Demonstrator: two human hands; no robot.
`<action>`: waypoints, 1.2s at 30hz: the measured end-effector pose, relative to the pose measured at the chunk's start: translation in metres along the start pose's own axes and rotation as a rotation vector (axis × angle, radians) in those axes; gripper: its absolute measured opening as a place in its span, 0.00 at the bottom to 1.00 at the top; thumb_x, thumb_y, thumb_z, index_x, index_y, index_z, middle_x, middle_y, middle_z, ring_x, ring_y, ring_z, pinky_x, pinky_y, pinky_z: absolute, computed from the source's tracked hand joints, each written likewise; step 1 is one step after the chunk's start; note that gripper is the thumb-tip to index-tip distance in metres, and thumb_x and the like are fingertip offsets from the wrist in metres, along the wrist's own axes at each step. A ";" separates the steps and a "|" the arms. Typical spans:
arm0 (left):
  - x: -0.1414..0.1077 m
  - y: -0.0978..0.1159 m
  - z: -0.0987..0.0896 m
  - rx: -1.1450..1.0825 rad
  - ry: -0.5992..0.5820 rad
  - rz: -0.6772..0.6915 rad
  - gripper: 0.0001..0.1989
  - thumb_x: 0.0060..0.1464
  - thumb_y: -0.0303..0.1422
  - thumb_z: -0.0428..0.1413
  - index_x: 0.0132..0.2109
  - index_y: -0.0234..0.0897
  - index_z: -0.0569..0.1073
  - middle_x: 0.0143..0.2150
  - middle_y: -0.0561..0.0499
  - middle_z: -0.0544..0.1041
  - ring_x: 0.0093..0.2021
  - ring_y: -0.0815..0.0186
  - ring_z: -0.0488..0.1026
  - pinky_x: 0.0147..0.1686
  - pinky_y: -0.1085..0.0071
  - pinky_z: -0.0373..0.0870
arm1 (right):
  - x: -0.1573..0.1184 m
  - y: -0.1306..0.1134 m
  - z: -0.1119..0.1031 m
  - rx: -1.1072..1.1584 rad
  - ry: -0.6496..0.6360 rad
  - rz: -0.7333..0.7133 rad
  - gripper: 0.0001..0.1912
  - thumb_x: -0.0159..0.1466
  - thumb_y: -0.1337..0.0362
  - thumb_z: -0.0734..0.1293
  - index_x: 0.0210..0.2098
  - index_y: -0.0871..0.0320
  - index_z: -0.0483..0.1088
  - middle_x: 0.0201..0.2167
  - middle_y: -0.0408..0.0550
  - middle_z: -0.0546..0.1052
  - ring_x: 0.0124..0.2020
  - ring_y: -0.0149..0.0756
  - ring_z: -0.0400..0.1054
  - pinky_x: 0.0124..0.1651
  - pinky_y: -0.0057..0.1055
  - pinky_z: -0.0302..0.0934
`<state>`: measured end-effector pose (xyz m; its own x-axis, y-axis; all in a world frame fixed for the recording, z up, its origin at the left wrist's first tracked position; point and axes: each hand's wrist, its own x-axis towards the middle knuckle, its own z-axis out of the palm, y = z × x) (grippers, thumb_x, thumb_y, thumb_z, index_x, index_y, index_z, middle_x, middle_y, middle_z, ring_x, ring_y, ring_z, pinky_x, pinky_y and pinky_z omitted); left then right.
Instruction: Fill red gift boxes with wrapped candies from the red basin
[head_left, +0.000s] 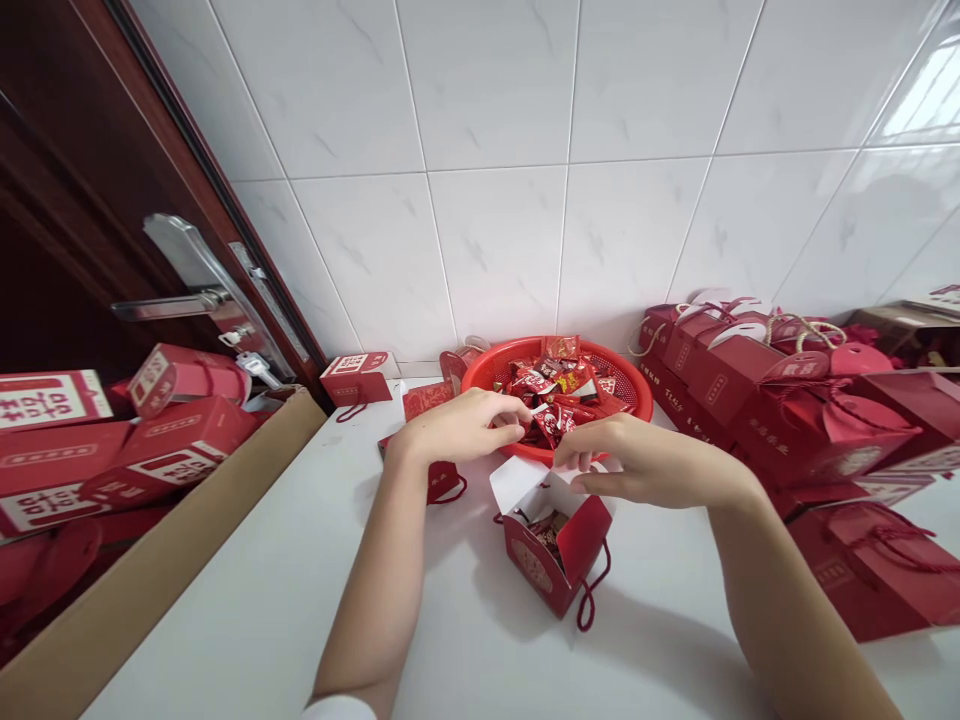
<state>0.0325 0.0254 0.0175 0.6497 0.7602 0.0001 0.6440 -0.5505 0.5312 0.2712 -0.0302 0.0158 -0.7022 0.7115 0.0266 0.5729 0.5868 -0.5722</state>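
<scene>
My left hand [472, 422] reaches over the near rim of a red plastic basket [643, 395]. Its thumb and forefinger come together at a red-and-white wrapped candy [553, 422], seemingly pinching its edge. To the right, my right hand [637, 455] hovers above an open red gift box [556, 550], its fingers bent and its thumb apart from them. Nothing shows in its grip, though part of the fingers is hidden. Inside the box lie some small brown-wrapped pieces [551, 528]; its white-lined flaps stand up and a dark red cord handle [589, 600] hangs at the side.
Several closed red boxes [739, 385] are piled at the right. A cardboard carton [187, 540] at the left holds more red boxes [169, 455]. Another red box [358, 378] stands by the tiled wall [495, 240]. A dark door [75, 180] with keys [257, 368] is at the left.
</scene>
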 end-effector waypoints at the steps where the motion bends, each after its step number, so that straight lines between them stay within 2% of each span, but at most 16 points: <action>1: 0.006 -0.002 0.003 0.006 -0.014 0.012 0.14 0.59 0.36 0.52 0.46 0.40 0.79 0.43 0.50 0.82 0.42 0.60 0.77 0.39 0.70 0.67 | -0.005 0.000 -0.003 0.007 -0.009 0.001 0.09 0.65 0.63 0.64 0.40 0.56 0.76 0.36 0.48 0.80 0.34 0.36 0.72 0.34 0.29 0.61; 4: 0.025 -0.003 0.014 0.037 -0.094 0.039 0.12 0.58 0.34 0.51 0.37 0.39 0.79 0.34 0.52 0.80 0.34 0.63 0.72 0.35 0.70 0.63 | -0.017 0.002 -0.009 -0.004 0.030 0.021 0.10 0.64 0.58 0.67 0.41 0.54 0.77 0.34 0.48 0.79 0.34 0.38 0.72 0.35 0.30 0.62; 6: 0.037 -0.003 0.024 0.069 -0.169 0.040 0.13 0.57 0.33 0.49 0.29 0.38 0.75 0.26 0.54 0.74 0.28 0.66 0.67 0.30 0.70 0.58 | -0.025 0.003 -0.012 -0.029 0.082 0.040 0.11 0.64 0.55 0.67 0.41 0.53 0.77 0.33 0.47 0.79 0.34 0.39 0.71 0.36 0.31 0.62; 8: 0.046 -0.003 0.033 0.106 -0.228 0.029 0.14 0.56 0.32 0.48 0.25 0.37 0.70 0.23 0.55 0.69 0.25 0.67 0.63 0.27 0.69 0.55 | -0.030 0.003 -0.015 -0.064 0.111 0.061 0.13 0.66 0.53 0.65 0.41 0.53 0.76 0.33 0.47 0.78 0.33 0.38 0.71 0.36 0.32 0.62; 10: 0.053 -0.005 0.040 0.118 -0.253 0.009 0.13 0.56 0.32 0.47 0.26 0.37 0.70 0.26 0.54 0.71 0.27 0.67 0.64 0.27 0.70 0.56 | -0.035 0.003 -0.018 -0.102 0.112 0.088 0.14 0.67 0.52 0.64 0.40 0.53 0.75 0.32 0.46 0.77 0.32 0.38 0.70 0.35 0.32 0.61; 14: 0.059 -0.010 0.046 0.098 -0.243 -0.052 0.12 0.56 0.34 0.49 0.40 0.38 0.77 0.39 0.50 0.79 0.37 0.63 0.72 0.32 0.71 0.63 | -0.042 0.000 -0.022 -0.112 0.146 0.115 0.15 0.67 0.50 0.63 0.36 0.53 0.74 0.31 0.46 0.77 0.30 0.38 0.69 0.33 0.33 0.60; 17: 0.059 -0.013 0.046 0.108 -0.206 -0.051 0.15 0.57 0.37 0.50 0.46 0.39 0.77 0.44 0.48 0.80 0.42 0.60 0.74 0.38 0.71 0.67 | -0.046 -0.003 -0.022 -0.116 0.182 0.126 0.16 0.66 0.48 0.64 0.36 0.53 0.74 0.30 0.47 0.77 0.30 0.39 0.69 0.33 0.33 0.59; 22: 0.058 -0.014 0.044 0.127 -0.193 -0.024 0.17 0.60 0.37 0.50 0.51 0.39 0.77 0.53 0.46 0.79 0.50 0.57 0.74 0.48 0.70 0.68 | -0.041 -0.006 -0.015 -0.127 0.110 0.126 0.14 0.67 0.52 0.63 0.38 0.53 0.75 0.31 0.47 0.77 0.30 0.39 0.69 0.34 0.33 0.60; 25: 0.048 -0.014 0.040 0.095 -0.161 -0.010 0.18 0.61 0.37 0.50 0.55 0.41 0.76 0.57 0.48 0.78 0.56 0.57 0.73 0.53 0.68 0.67 | -0.035 -0.003 -0.006 -0.124 0.076 0.130 0.12 0.66 0.55 0.64 0.42 0.53 0.76 0.33 0.49 0.78 0.34 0.41 0.71 0.35 0.33 0.60; 28: 0.027 -0.007 0.036 0.105 -0.027 0.051 0.18 0.62 0.35 0.51 0.56 0.41 0.76 0.59 0.47 0.76 0.59 0.55 0.71 0.58 0.64 0.65 | -0.035 0.003 0.006 -0.125 0.017 0.155 0.13 0.66 0.55 0.64 0.42 0.53 0.77 0.31 0.49 0.77 0.32 0.41 0.70 0.33 0.32 0.59; 32: -0.013 0.009 0.037 0.117 0.118 -0.013 0.20 0.63 0.41 0.51 0.57 0.41 0.75 0.57 0.45 0.74 0.54 0.54 0.73 0.55 0.62 0.67 | -0.042 0.011 0.019 -0.107 -0.036 0.124 0.16 0.69 0.50 0.62 0.41 0.54 0.75 0.31 0.48 0.76 0.31 0.38 0.69 0.33 0.31 0.59; 34: -0.032 0.016 0.042 0.116 0.101 -0.061 0.22 0.61 0.46 0.53 0.57 0.43 0.75 0.56 0.46 0.72 0.52 0.54 0.74 0.52 0.62 0.69 | -0.048 0.014 0.024 -0.059 -0.026 0.102 0.19 0.71 0.49 0.59 0.43 0.55 0.74 0.34 0.49 0.76 0.32 0.37 0.69 0.35 0.31 0.60; 36: -0.047 0.019 0.046 0.099 0.035 -0.081 0.23 0.59 0.49 0.55 0.58 0.46 0.75 0.57 0.46 0.71 0.53 0.53 0.73 0.51 0.63 0.69 | -0.057 0.017 0.029 0.001 -0.007 0.108 0.21 0.72 0.47 0.57 0.43 0.55 0.74 0.37 0.50 0.76 0.34 0.37 0.69 0.37 0.31 0.62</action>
<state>0.0327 -0.0364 -0.0119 0.5803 0.8144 -0.0092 0.7318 -0.5164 0.4447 0.3083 -0.0717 -0.0195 -0.6390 0.7681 -0.0410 0.6453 0.5063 -0.5720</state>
